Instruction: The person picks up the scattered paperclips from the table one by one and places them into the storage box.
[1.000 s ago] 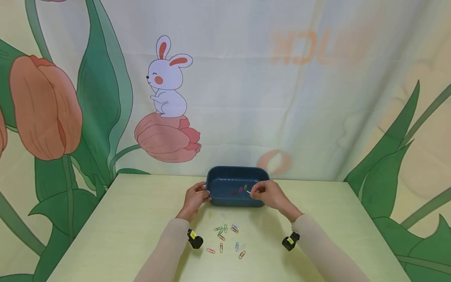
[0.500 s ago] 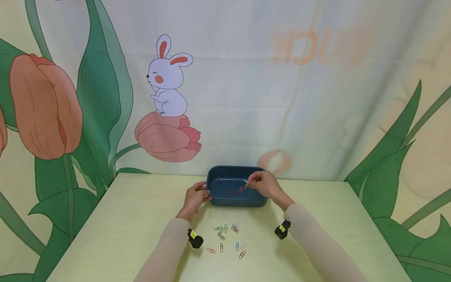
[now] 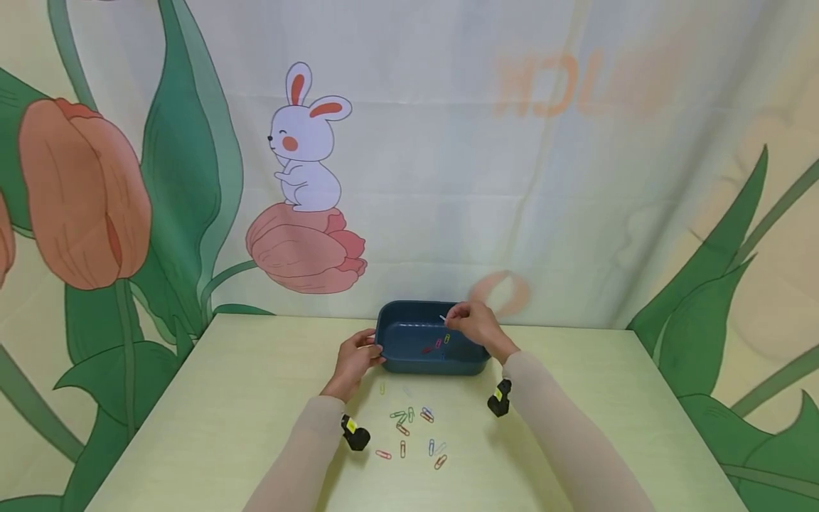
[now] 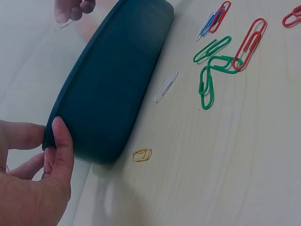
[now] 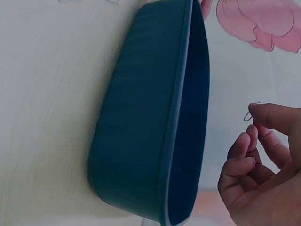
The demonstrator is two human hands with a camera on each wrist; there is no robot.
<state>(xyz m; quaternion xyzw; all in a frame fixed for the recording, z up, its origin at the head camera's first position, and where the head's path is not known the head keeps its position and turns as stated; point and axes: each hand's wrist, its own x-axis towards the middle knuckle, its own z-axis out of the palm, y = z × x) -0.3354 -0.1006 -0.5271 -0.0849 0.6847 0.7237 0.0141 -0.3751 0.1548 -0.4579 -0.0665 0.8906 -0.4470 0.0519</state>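
Observation:
A dark blue plastic bin [image 3: 435, 367] stands at the table's far edge. My left hand [image 3: 350, 363] grips its left end; in the left wrist view the thumb and fingers [image 4: 62, 155] pinch the rim. Over the bin's right part, my right hand [image 3: 476, 326] pinches a white paper clip [image 5: 248, 116] between thumb and fingertip, apart from the rim. Inside the bin lie a yellow paper clip [image 3: 447, 339], a pink paper clip [image 3: 438, 343] and a red one [image 3: 426, 350]. The near wall [image 5: 136, 108] hides the bin's inside floor in the right wrist view.
Several paper clips lie on the table [image 3: 550, 455] in front of the bin, among them green clips [image 4: 206, 87], a red clip [image 4: 250, 44], a white clip [image 4: 166, 87] and a yellow clip [image 4: 141, 155]. A printed curtain [image 3: 416, 178] hangs behind the table.
My right hand, pinching the white paper clip, has moved away from me and slightly left, from the bin's near right part toward its far side. My left hand stays on the rim.

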